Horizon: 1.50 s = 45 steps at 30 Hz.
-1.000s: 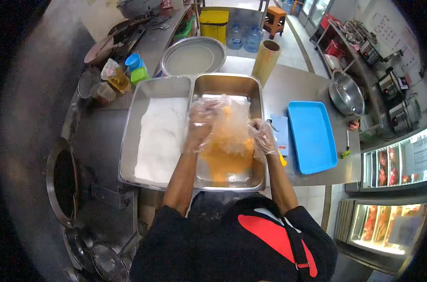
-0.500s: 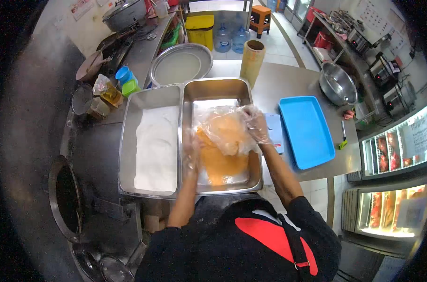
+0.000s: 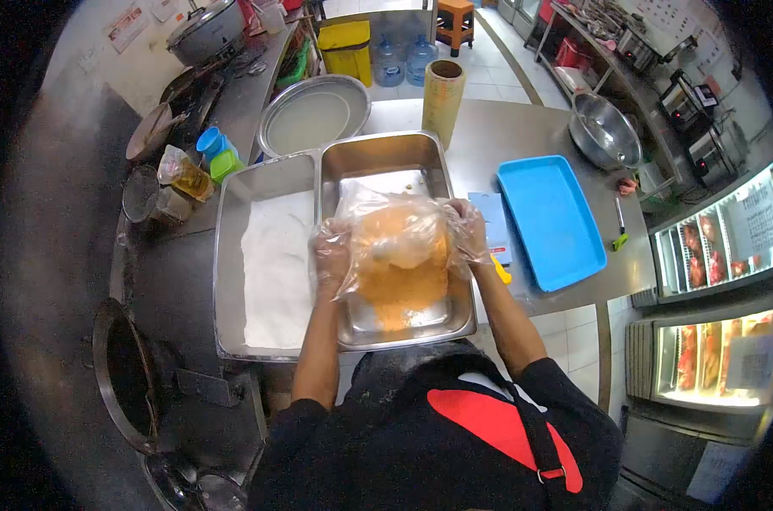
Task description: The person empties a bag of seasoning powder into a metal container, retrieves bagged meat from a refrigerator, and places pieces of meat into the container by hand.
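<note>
A clear plastic bag (image 3: 396, 234) with orange stuff in it or showing through it is stretched between my hands. My left hand (image 3: 332, 249), in a thin clear glove, grips its left side. The right side is pinched by my right hand (image 3: 466, 228), gloved as well. Beneath the bag, orange powder (image 3: 399, 298) lies in a deep steel tray (image 3: 459, 322). Beside it on the left stands a second steel tray (image 3: 233, 187) with white powder (image 3: 280, 264).
A plastic-wrap roll (image 3: 442, 102) stands behind the trays, near a round metal pan (image 3: 314, 115). To the right are a blue tray (image 3: 552, 221), a blue-grey box (image 3: 488, 221) and a steel bowl (image 3: 605, 132). A wok (image 3: 124, 375) sits at lower left.
My left hand has come up to the bag's left side and closed on it. The bag is now spread wider between both hands. The camera view has shifted slightly.
</note>
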### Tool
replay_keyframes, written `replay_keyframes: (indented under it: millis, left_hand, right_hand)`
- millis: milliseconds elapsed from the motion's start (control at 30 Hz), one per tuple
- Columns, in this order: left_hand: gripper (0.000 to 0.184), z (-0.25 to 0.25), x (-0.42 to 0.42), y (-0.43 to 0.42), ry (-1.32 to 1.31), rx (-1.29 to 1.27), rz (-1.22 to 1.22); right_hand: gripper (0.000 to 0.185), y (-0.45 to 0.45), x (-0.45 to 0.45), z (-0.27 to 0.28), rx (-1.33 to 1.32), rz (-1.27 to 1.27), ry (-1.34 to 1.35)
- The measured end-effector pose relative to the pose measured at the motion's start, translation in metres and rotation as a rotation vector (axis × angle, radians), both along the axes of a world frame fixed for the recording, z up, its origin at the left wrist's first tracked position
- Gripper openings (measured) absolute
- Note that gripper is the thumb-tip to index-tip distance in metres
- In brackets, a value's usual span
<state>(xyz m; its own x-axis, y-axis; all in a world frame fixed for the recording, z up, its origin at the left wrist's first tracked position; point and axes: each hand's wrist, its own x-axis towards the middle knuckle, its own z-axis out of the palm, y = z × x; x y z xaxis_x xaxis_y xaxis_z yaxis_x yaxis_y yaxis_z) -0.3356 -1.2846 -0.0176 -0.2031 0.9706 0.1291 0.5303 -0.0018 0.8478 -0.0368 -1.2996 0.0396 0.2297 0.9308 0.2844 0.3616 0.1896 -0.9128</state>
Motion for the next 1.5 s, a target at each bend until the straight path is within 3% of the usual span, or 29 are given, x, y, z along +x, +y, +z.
replay_keyframes:
  millis: [67,133,167,200,233,300,367,400,433,500,567,600,667,700,733,800,833,867,933,1000,1100,1200,1300,1400,1500]
  left_hand:
    - [0.014,-0.012,-0.021,0.002,0.065,0.077,-0.240]
    - [0.012,-0.032,-0.040,-0.002,0.139,0.148,-0.481]
    - [0.017,-0.059,-0.041,-0.010,-0.015,0.091,-0.514]
    - [0.022,-0.094,-0.041,-0.020,-0.171,0.036,-0.547]
    - [0.028,-0.112,-0.039,-0.023,-0.328,-0.024,-0.580]
    - [0.027,-0.091,-0.048,-0.012,-1.247,-0.553,-0.514]
    - [0.033,-0.078,-0.027,-0.023,-0.803,-0.262,-0.347]
    - [0.032,-0.072,-0.030,-0.024,-0.617,-0.282,-0.329]
    - [0.031,-0.066,-0.031,-0.021,-0.434,-0.303,-0.309]
    - [0.028,-0.046,-0.028,-0.020,-0.470,-0.298,-0.348]
    - [0.024,-0.008,-0.020,-0.028,-0.902,-0.241,-0.465]
    - [0.020,0.105,0.008,-0.058,-0.584,-0.152,-0.479]
    - [0.017,0.083,-0.018,-0.058,-1.036,-0.280,-0.389]
    - [0.017,0.112,-0.008,-0.063,-0.766,-0.225,-0.325]
    - [0.016,0.055,-0.028,-0.063,-0.820,-0.134,-0.231]
    - [0.018,0.063,-0.023,-0.065,-0.756,-0.133,-0.212]
    - [0.019,0.072,-0.017,-0.066,-0.739,-0.141,-0.233]
    - [0.020,0.078,-0.010,-0.064,-0.723,-0.144,-0.267]
    - [0.022,0.090,0.005,-0.054,-0.696,-0.145,-0.351]
    - [0.025,0.100,0.013,-0.046,-0.666,-0.139,-0.422]
    - [0.028,0.112,0.013,-0.040,-0.641,-0.132,-0.498]
    - [0.032,0.121,0.017,-0.029,-0.614,-0.130,-0.561]
    - [0.036,0.127,0.023,-0.023,-0.591,-0.121,-0.613]
    - [0.039,0.135,0.018,-0.019,-0.573,-0.123,-0.670]
    - [0.043,0.144,0.006,-0.024,-0.579,-0.110,-0.752]
  right_hand:
    - [0.030,-0.001,0.010,-0.020,-0.198,0.019,0.212]
    - [0.042,0.000,0.004,-0.007,-0.486,0.107,0.129]
    - [0.048,0.001,0.000,0.000,-0.626,0.144,0.088]
    - [0.059,0.006,-0.013,-0.004,-0.703,0.049,-0.131]
    - [0.059,0.005,-0.021,-0.010,-0.640,0.062,-0.272]
    - [0.059,-0.003,-0.033,-0.024,-0.514,0.098,-0.551]
    - [0.046,0.006,-0.036,-0.030,-0.694,0.438,-0.551]
    - [0.040,0.008,-0.040,-0.031,-0.783,0.620,-0.551]
    - [0.034,0.004,-0.042,-0.032,-0.646,0.616,-0.515]
    - [0.023,-0.008,-0.044,-0.010,-0.370,0.593,-0.439]
    - [0.015,-0.028,-0.044,0.052,-0.368,0.587,-0.294]
    - [0.012,-0.034,-0.048,0.074,-0.366,0.573,-0.217]
    - [0.014,-0.031,-0.053,0.051,0.002,0.655,-0.177]
    - [0.015,-0.031,-0.051,0.035,0.183,0.661,-0.169]
    - [0.021,-0.037,-0.066,0.017,0.204,0.753,0.428]
    - [0.028,-0.029,-0.052,0.040,0.221,0.891,0.515]
    - [0.030,-0.036,-0.055,0.047,0.108,1.001,0.776]
    - [0.028,-0.022,-0.062,0.035,0.379,0.937,0.284]
    - [0.027,-0.028,-0.066,0.025,0.194,0.795,0.242]
    - [0.026,-0.014,-0.081,-0.015,0.374,0.694,0.344]
    - [0.026,-0.028,-0.054,0.027,0.270,0.295,-0.175]
    - [0.029,-0.041,-0.041,0.038,0.129,0.233,-0.058]
    - [0.030,-0.081,-0.041,0.083,0.149,0.450,0.056]
    - [0.029,-0.037,-0.083,-0.004,0.090,0.258,-0.158]
    - [0.024,-0.064,-0.057,0.050,0.270,0.235,-0.050]
